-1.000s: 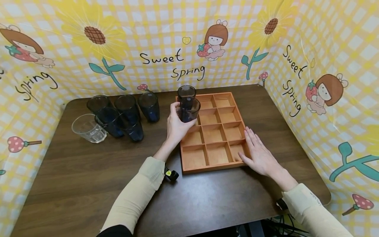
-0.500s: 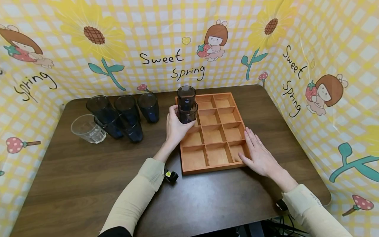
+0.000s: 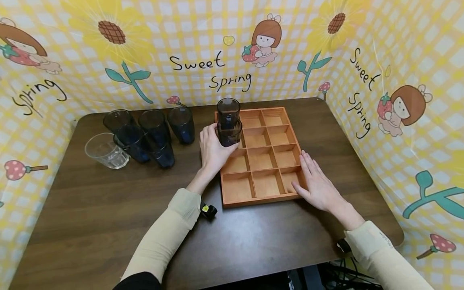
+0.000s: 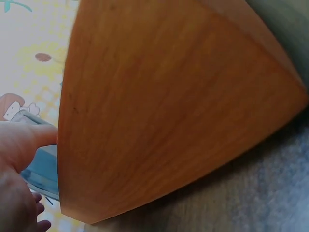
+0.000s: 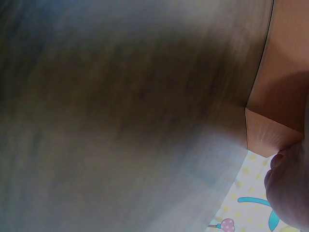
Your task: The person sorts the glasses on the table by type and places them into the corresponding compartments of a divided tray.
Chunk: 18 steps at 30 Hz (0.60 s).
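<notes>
With my left hand (image 3: 214,150) I am gripping a dark glass (image 3: 230,135) between thumb and fingers, over or inside the left column of the wooden tray (image 3: 268,199). Just beyond it, a second dark glass (image 3: 228,108) is occupying the far left corner. My right hand (image 3: 320,182) is resting at the tray's right edge, fingers straight, thumb apart. Left of my gripping hand, five more dark glasses (image 3: 161,151) are clustering, a clear glass (image 3: 108,153) sitting beside them.
</notes>
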Each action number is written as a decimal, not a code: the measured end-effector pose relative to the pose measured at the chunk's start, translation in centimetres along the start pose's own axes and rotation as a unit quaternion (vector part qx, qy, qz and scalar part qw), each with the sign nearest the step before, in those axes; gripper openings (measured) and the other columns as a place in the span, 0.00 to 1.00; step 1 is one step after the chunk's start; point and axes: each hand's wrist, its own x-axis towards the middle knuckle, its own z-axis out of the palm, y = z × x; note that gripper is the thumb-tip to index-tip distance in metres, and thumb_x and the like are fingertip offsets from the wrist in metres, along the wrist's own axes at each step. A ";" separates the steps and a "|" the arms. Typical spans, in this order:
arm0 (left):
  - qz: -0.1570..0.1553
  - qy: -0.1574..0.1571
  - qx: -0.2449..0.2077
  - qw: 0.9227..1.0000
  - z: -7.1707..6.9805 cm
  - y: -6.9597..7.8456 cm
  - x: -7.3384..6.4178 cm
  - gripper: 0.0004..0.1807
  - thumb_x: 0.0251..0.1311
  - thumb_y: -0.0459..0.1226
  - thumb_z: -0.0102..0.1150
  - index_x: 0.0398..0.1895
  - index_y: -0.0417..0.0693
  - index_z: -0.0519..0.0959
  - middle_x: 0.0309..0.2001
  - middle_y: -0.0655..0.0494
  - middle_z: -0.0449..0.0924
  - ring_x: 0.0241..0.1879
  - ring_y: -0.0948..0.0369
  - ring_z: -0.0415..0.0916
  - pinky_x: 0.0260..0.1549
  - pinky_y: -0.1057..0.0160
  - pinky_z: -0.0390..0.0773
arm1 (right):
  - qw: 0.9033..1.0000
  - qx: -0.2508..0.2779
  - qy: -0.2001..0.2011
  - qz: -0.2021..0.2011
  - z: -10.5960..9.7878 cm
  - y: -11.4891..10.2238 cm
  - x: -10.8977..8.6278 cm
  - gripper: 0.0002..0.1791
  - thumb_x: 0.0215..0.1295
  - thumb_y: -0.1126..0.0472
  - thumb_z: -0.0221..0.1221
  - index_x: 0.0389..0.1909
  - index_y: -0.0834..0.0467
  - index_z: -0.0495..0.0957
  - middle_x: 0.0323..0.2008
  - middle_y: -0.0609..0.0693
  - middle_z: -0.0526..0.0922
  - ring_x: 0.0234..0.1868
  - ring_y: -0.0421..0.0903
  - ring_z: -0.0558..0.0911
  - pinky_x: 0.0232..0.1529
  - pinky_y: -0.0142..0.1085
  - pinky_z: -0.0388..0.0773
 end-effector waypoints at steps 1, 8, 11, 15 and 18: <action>0.003 0.001 0.009 1.000 0.0 0.0 0.0 0.49 0.39 0.53 0.78 0.63 0.43 0.65 0.58 0.45 0.69 0.60 0.49 0.62 0.62 0.48 0.64 | 1.000 -0.001 -0.002 0.000 0.0 0.0 0.0 0.50 0.69 0.38 0.52 0.77 0.61 0.38 0.79 0.56 0.38 0.80 0.54 0.43 0.78 0.51 0.47; 0.045 -0.011 0.088 0.995 -0.9 -0.1 -0.4 0.48 0.46 0.58 0.72 0.66 0.44 0.64 0.61 0.42 0.64 0.64 0.47 0.59 0.63 0.44 0.63 | 1.000 0.000 -0.011 0.005 -0.2 -0.3 -0.1 0.50 0.69 0.36 0.49 0.77 0.59 0.35 0.80 0.55 0.36 0.80 0.53 0.41 0.79 0.48 0.44; 0.057 -0.018 0.109 0.992 -1.6 -0.1 -0.9 0.50 0.49 0.62 0.67 0.70 0.46 0.60 0.66 0.41 0.61 0.69 0.47 0.56 0.67 0.43 0.59 | 1.000 0.000 -0.011 0.002 -0.2 -0.3 -0.1 0.50 0.69 0.36 0.49 0.77 0.60 0.35 0.80 0.55 0.36 0.80 0.53 0.41 0.79 0.48 0.44; 0.056 -0.043 0.122 0.990 -2.7 -0.1 -1.5 0.53 0.53 0.67 0.58 0.76 0.51 0.52 0.73 0.41 0.53 0.75 0.46 0.47 0.73 0.41 0.51 | 1.000 -0.006 -0.006 0.000 -0.2 -0.3 0.0 0.50 0.69 0.37 0.50 0.77 0.60 0.37 0.79 0.56 0.37 0.80 0.54 0.42 0.78 0.49 0.45; 0.059 -0.070 0.148 0.985 -3.5 -0.1 -1.9 0.55 0.55 0.71 0.51 0.78 0.53 0.46 0.77 0.43 0.46 0.78 0.48 0.40 0.75 0.42 0.44 | 1.000 -0.006 -0.002 -0.001 -0.2 -0.2 0.0 0.50 0.69 0.37 0.51 0.77 0.61 0.38 0.79 0.56 0.38 0.80 0.54 0.43 0.78 0.50 0.47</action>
